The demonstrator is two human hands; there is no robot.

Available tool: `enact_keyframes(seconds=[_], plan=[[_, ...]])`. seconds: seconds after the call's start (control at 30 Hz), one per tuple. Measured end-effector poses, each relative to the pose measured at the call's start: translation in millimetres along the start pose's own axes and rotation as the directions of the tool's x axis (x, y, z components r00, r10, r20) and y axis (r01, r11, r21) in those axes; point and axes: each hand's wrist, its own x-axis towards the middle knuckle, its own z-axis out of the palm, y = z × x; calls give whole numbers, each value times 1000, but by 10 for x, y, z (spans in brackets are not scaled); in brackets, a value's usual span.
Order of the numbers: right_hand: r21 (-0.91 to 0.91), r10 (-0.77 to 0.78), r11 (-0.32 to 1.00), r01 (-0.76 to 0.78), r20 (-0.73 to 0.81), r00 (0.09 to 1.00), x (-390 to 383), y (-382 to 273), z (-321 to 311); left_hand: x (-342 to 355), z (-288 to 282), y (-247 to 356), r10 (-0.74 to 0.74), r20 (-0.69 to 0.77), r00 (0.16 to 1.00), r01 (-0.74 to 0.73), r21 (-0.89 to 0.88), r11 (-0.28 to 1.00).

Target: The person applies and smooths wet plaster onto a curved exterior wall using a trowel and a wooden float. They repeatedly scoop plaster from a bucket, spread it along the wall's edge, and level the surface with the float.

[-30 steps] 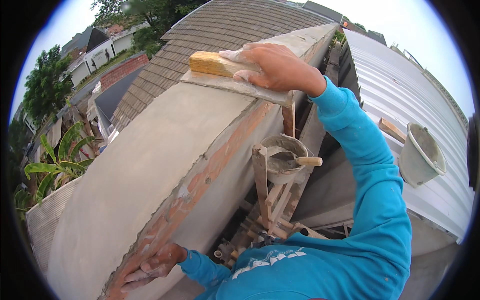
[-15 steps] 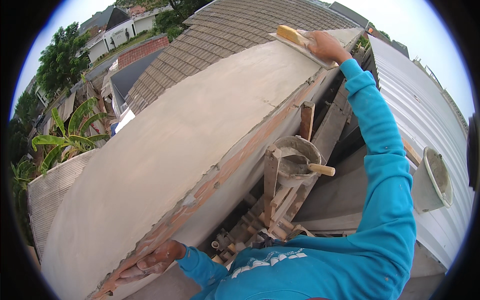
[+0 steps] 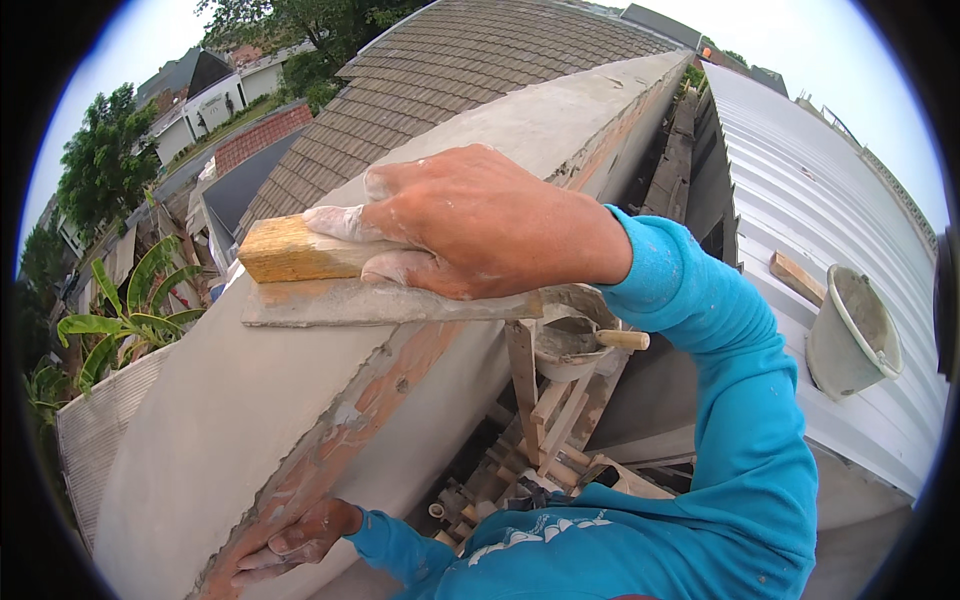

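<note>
My right hand grips a plastering float by its yellowish wooden handle, with white residue on the fingers. Its flat, mortar-caked board lies across the middle of the grey plastered wall surface; whether it touches the plaster I cannot tell. Along the near edge of that surface runs a strip of exposed reddish brick. Low on this strip, my left hand rests with its fingers stretched out, holding nothing. A mortar bucket, partly hidden behind the float, holds a tool with a wooden handle.
Wooden scaffold pieces stand below the bucket, over a deep gap beside the wall. On the right, a second bucket and a wood block sit on a corrugated metal roof. A tiled roof rises beyond the wall.
My right hand has brought the float from the far end of the wall back toward me and to the left. My left hand stays on the brick edge.
</note>
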Motion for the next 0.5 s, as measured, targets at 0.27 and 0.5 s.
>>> enact_keyframes(seconds=[0.27, 0.5], plan=[[-220, 313, 924, -312, -32, 949, -452, 1475, 91, 70, -56, -11, 161, 45, 986, -167, 213, 963], [-431, 674, 630, -646, -111, 731, -1045, 3144, 61, 33, -72, -152, 235, 80, 969, -247, 239, 939]])
